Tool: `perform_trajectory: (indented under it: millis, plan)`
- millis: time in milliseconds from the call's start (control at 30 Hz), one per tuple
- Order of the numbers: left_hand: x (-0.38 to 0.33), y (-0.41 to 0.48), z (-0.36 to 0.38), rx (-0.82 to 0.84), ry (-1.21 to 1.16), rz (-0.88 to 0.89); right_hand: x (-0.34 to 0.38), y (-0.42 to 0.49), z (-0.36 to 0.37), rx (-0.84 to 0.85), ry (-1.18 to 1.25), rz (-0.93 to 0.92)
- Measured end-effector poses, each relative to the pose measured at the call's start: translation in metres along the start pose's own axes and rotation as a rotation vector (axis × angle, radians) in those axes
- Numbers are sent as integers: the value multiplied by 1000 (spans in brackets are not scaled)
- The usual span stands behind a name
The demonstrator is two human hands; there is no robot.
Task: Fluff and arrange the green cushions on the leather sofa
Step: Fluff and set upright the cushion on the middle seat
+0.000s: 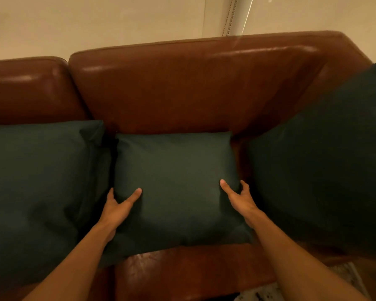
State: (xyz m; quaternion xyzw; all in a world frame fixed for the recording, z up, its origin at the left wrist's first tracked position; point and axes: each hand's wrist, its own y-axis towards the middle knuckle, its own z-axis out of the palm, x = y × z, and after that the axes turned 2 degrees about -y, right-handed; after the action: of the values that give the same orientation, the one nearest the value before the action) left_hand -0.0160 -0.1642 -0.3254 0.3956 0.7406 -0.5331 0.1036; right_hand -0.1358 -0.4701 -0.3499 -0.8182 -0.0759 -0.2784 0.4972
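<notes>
Left hand (117, 208) and right hand (240, 197) gripping the middle cushion (176, 170) by its side edges, thumbs pressing its front, fingers curling behind, cushion sitting between both hands against the sofa (182, 88) back, left cushion (41, 181) and right cushion (323, 159) lying outside each hand

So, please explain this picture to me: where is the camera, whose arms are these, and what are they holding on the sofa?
There is one picture, taken by a camera worn on a person's head, looking down at their own bare arms. No machine is involved. The left hand and right hand grip the middle cushion by its two sides, thumbs on its front. It rests on the brown leather sofa, against the backrest. A left cushion and a right cushion, also dark green, stand beside it.
</notes>
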Motion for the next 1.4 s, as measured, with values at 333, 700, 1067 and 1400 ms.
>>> perform_trajectory:
  millis: [333, 700, 1067, 1400]
  plan:
    - [12, 19, 8, -1, -120, 3, -2, -4, 8, -101, 67, -59]
    - [9, -12, 16, -18, -309, 13, 28, -41, -3, -317, -118, -270]
    - [-13, -55, 39, 0, -538, 80, 66, -80, -45, -478, -25, -599]
    - [-22, -75, 69, 32, -661, 5, 131, -114, -67, -563, -94, -961]
